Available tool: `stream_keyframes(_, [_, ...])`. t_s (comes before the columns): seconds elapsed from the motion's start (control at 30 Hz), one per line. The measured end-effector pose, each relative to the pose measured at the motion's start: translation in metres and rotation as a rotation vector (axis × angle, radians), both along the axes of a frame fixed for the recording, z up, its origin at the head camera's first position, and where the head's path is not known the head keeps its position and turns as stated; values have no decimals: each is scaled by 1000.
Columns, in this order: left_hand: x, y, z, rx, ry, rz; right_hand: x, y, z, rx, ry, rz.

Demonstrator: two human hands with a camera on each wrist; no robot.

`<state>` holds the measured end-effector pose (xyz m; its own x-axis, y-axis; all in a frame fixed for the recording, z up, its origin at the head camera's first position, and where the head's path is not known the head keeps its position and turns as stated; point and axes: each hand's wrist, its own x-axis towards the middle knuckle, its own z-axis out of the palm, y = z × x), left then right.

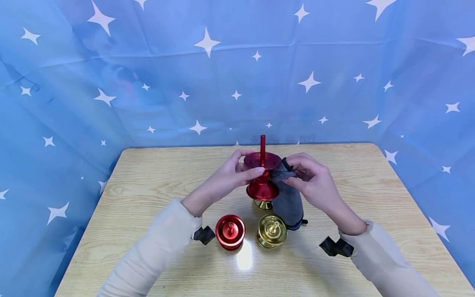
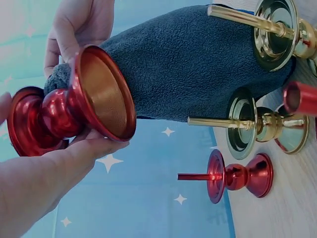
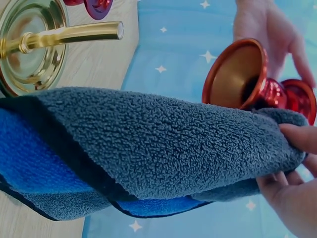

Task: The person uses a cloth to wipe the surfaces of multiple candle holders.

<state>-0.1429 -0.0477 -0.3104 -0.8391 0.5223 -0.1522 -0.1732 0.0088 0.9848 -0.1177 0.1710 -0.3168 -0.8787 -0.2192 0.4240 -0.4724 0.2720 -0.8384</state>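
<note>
A red metal candlestick with a flared bell base (image 1: 262, 181) is held in the air above the light wooden surface (image 1: 148, 189), likely so every side can be reached. The left hand (image 1: 237, 171) grips it at the dish, thumb and fingers (image 2: 94, 146) curled round the rim and knob. The right hand (image 1: 309, 179) pinches a folded grey-and-blue fleece cloth (image 3: 148, 144) against the stem beside the dish, fingers (image 3: 297, 136) bunched on the cloth's end while the rest hangs down. Nearer the person, a second red candlestick (image 1: 230, 231) and a gold metal candlestick (image 1: 272, 230) stand upright side by side; another gold base (image 1: 263, 204) shows beneath the raised one.
</note>
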Motion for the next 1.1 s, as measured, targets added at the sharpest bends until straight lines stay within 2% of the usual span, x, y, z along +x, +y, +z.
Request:
stream_keyframes(0.2, [0,-11,7,11,61,-41,-3,9,1,26,11,-4])
stream_keyframes(0.3, [0,-23,4,25,91,-41,-5,19,1,33,-4,-32])
stream_keyframes(0.37, [1,-34,-2,29,99,-28,-6,27,1,47,-22,-61])
stream_keyframes(0.5, [6,-62,-21,17,103,-10,-9,46,-1,70,-68,-107])
stream_keyframes(0.67, [18,-99,-52,51,91,-36,-11,67,-7,102,-128,-154])
stream_keyframes(0.97, [38,-144,-103,239,96,-184,-12,86,-15,84,-177,-169])
stream_keyframes(1.1, [44,-155,-120,242,89,-214,-12,90,-19,103,-193,-176])
